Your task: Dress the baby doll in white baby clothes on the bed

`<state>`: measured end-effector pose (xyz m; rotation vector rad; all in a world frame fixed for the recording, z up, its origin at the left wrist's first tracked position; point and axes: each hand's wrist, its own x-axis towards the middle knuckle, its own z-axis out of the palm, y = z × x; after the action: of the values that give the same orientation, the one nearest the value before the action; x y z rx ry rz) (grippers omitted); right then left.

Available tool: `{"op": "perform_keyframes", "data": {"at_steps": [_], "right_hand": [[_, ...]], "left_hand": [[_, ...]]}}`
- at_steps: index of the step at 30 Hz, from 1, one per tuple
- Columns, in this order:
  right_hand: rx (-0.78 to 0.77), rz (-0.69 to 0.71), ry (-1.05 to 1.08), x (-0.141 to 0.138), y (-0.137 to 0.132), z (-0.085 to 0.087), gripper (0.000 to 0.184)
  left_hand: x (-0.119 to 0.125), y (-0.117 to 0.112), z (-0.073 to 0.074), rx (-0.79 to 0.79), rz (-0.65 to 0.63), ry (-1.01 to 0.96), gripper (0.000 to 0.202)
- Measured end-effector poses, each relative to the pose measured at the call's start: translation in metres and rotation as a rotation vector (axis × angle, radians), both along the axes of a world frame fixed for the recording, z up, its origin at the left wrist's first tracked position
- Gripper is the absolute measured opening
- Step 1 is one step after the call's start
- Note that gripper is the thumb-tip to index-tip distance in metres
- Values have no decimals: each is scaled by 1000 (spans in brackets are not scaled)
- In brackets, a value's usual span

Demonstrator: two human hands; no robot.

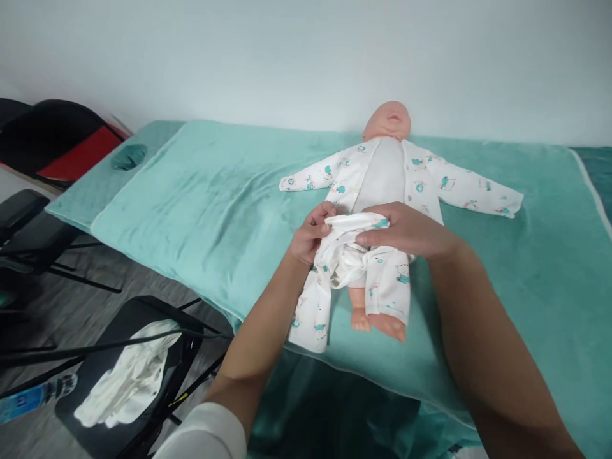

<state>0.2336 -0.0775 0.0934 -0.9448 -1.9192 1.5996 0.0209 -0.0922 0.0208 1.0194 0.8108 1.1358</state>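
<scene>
A baby doll [388, 121] lies on its back on a teal blanket [201, 197], head toward the wall. It wears a white printed romper [433, 182], open down the front with the sleeves spread wide. My left hand [312, 234] pinches the bunched romper fabric at the doll's waist. My right hand [406, 231] rests over the same fold, fingers closed on the cloth [356, 224]. The doll's bare feet [377, 322] stick out below, one romper leg hanging empty to the left.
The bed's near edge runs diagonally below my arms. A black chair [119, 331] at lower left carries white clothes [129, 379]. A water bottle [33, 395] lies on the floor. Black and red chairs [57, 143] stand at the far left.
</scene>
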Motion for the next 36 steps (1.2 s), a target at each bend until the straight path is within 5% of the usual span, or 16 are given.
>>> {"op": "perform_keyframes", "data": {"at_steps": [4,9,16,23,27,36], "right_hand": [[62,38,-83,-10,-5,4,26],[95,-96,-172,-22,-9,3,40],[39,-252,-7,-10,-2,-3,15],[-134,-428,246,-11,1,-9,26],[-167,-449,335,-12,1,-10,31],[-28,-484,217,-19,-3,-10,48]], "left_hand": [[4,2,3,-22,31,95,64],[6,2,6,-11,16,111,56],[7,3,8,-57,-85,75,69],[-4,7,0,-87,-275,185,77],[-3,8,-3,-98,-292,29,71],[-2,0,-1,-164,-293,-15,56]]}}
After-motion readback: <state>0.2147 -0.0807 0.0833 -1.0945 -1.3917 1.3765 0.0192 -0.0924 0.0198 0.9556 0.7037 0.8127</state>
